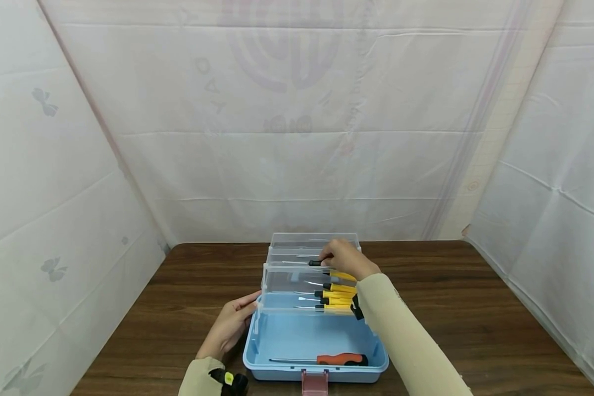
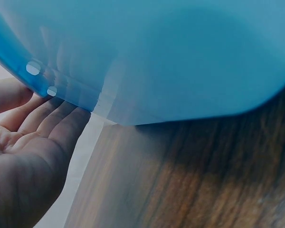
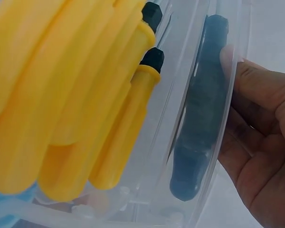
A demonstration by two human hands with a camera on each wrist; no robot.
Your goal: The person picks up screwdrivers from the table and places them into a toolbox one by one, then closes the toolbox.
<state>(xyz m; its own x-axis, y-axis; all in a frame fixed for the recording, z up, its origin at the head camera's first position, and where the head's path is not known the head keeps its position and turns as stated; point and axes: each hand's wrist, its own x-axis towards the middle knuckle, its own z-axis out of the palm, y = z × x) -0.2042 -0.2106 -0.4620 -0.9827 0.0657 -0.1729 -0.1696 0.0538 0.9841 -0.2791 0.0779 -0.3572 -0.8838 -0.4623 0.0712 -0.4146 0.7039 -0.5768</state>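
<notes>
A light-blue toolbox (image 1: 317, 374) stands on the table with its clear tiered trays (image 1: 282, 280) raised behind it. My left hand (image 1: 234, 324) grips the box's left rear edge; in the left wrist view its thumb and fingers meet the blue rim (image 2: 76, 102). Over the upper tray, my right hand (image 1: 346, 257) pinches a dark-handled screwdriver (image 1: 314, 263), its thin shaft pointing left. Through clear plastic, the right wrist view shows this dark handle (image 3: 202, 104) beside the fingers. Several yellow-handled screwdrivers (image 1: 334, 294) lie in the lower trays, partly behind the right wrist.
An orange-and-black screwdriver (image 1: 344, 359) lies along the front of the box floor. A pinkish latch (image 1: 314, 382) hangs at the box's front. Brown wooden tabletop (image 1: 178, 330) extends to both sides, with white sheeting (image 1: 297, 165) behind and at the sides.
</notes>
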